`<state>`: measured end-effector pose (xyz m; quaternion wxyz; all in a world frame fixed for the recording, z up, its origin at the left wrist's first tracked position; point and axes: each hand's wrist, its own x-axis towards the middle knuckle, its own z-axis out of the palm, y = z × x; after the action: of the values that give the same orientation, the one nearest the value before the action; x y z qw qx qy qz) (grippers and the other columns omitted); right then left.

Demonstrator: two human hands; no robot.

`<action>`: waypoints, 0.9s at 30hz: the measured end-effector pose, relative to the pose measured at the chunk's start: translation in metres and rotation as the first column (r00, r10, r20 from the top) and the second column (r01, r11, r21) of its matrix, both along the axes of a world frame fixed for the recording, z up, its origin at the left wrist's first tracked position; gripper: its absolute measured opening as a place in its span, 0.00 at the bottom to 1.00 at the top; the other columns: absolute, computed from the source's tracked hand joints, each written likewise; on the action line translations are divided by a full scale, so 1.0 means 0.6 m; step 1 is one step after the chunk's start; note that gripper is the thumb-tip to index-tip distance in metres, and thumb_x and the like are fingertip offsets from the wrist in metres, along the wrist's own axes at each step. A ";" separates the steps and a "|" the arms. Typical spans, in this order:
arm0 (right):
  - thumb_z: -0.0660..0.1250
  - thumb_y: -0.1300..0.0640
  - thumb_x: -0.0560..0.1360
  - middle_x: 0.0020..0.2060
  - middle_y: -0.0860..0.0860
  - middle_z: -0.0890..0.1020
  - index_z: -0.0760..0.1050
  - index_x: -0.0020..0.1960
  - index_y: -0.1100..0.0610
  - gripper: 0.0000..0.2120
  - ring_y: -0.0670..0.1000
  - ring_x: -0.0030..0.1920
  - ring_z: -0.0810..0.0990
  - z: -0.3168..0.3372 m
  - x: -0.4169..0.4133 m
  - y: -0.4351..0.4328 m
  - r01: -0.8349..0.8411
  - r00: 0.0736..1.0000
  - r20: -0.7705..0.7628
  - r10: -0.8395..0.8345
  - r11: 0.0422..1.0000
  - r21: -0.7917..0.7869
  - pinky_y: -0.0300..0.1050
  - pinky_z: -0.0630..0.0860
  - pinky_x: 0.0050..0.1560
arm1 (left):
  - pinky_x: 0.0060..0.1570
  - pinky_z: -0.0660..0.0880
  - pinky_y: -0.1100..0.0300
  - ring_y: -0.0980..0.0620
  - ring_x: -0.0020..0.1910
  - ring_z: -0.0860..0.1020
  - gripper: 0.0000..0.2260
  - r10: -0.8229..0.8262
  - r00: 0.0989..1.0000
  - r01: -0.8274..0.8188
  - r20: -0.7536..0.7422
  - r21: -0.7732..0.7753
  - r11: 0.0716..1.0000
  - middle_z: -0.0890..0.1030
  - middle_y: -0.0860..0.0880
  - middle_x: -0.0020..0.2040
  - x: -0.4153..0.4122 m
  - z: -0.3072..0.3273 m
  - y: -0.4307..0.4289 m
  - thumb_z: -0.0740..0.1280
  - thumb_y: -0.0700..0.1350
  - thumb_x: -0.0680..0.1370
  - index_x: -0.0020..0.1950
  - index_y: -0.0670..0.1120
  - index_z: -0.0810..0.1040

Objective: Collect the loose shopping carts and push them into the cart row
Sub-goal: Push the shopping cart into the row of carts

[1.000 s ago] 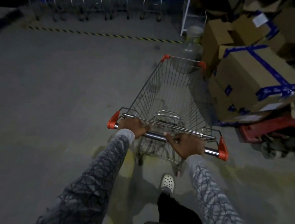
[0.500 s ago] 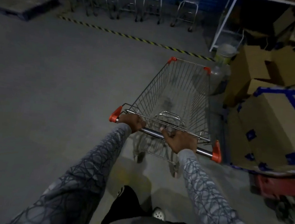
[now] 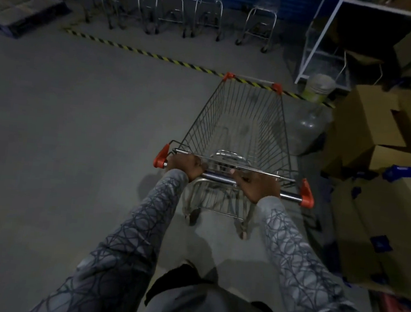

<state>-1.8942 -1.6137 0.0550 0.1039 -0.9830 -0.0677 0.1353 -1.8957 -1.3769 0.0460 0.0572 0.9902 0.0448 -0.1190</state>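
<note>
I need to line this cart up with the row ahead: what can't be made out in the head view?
Head view only:
- Cart row: upper parts cut off by the top edge; dim and small.
- Cart front wheels: hidden under its basket.
- Fingertips of left hand and right hand: wrapped under the handle.
- Boxes: cut off by the right edge.

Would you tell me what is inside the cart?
Nothing visible in the cart: floor shows through its wires. The seat, left hand and right hand partly cover its near end.
</note>
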 end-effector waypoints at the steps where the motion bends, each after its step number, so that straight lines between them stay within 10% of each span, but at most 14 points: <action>1: 0.38 0.18 0.69 0.62 0.51 0.82 0.79 0.64 0.41 0.45 0.56 0.64 0.78 -0.003 0.034 0.007 0.003 1.000 -0.025 -0.003 1.000 -0.009 0.56 0.70 0.67 | 0.58 0.75 0.47 0.42 0.54 0.80 0.27 -0.002 1.000 0.002 0.005 -0.004 1.000 0.83 0.47 0.53 0.030 0.002 0.012 0.51 0.67 0.78 0.53 0.52 0.83; 8: 0.46 0.34 0.76 0.63 0.56 0.80 0.79 0.64 0.52 0.34 0.59 0.64 0.77 -0.017 0.235 0.077 0.297 0.951 -0.026 -0.308 0.934 -0.196 0.53 0.68 0.62 | 0.61 0.72 0.46 0.45 0.58 0.79 0.23 0.035 0.998 -0.037 -0.047 -0.034 0.999 0.83 0.51 0.56 0.226 -0.009 0.087 0.55 0.67 0.78 0.54 0.55 0.83; 27: 0.54 0.42 0.76 0.62 0.56 0.81 0.80 0.62 0.55 0.26 0.58 0.63 0.78 0.012 0.969 0.293 0.260 0.962 -0.054 -0.269 0.956 -0.133 0.52 0.71 0.63 | 0.58 0.70 0.50 0.42 0.58 0.79 0.22 0.082 0.996 -0.082 -0.032 0.010 0.997 0.82 0.44 0.58 0.934 -0.011 0.291 0.55 0.61 0.81 0.58 0.50 0.82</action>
<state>-1.3131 -1.4379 0.0620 0.0617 -0.9823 0.0768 0.1594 -1.3353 -1.2021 0.0395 0.0569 0.9857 0.0867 -0.1325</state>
